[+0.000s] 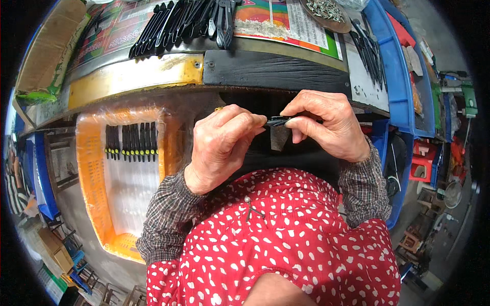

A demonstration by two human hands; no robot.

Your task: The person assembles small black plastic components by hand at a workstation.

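Both of my hands meet just below the front edge of the workbench [275, 69]. My left hand [222, 143] and my right hand [326, 125] pinch a small black tool part [278, 121] between their fingertips, one at each end. A dark flat piece hangs down from it between the hands. On the bench top lies a row of black plier-like tools [178, 23]. My red dotted apron fills the lower middle of the view.
An orange crate [94, 173] lined with clear plastic stands at my left, holding a row of black tools with yellow marks [130, 142]. A round dish of small metal parts [326, 13] and more black tools [370, 51] lie at the right. Blue bins [395, 66] stand further right.
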